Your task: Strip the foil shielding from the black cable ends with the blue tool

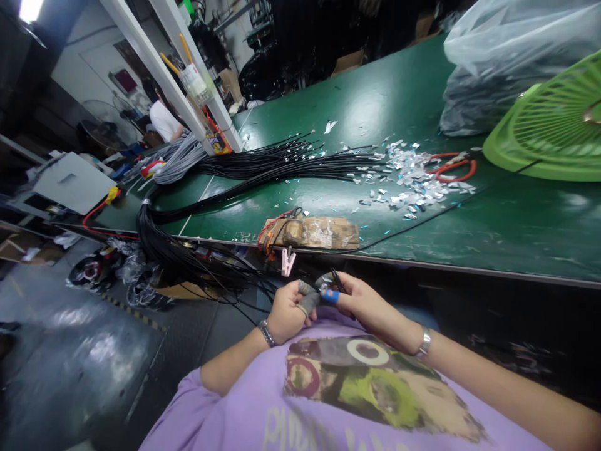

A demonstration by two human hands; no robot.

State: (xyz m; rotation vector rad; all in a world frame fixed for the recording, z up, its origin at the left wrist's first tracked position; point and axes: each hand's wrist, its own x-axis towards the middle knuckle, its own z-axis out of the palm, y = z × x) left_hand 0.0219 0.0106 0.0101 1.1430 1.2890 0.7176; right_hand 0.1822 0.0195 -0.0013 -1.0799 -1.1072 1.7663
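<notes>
In front of the purple shirt, just below the bench edge, my two hands meet. My left hand (292,310) is closed, with grey wrapping on its thumb and finger, pinching what looks like the end of a black cable; thin black cables (248,291) run toward it from the left. My right hand (350,295) is closed too, with blue tape on its thumb and grey wrapping on a finger. A slim dark tool (336,279) pokes out of its grip; its kind is hidden by the fingers. The fingertips of both hands almost touch.
A long bundle of black cables (225,195) lies across the green bench (516,232) and hangs over its edge. Silvery scraps (413,175), orange-handled scissors (453,169), a green fan (554,125), a clear bag (493,75) and a wooden block (328,232) with a clothespin (288,262) are there.
</notes>
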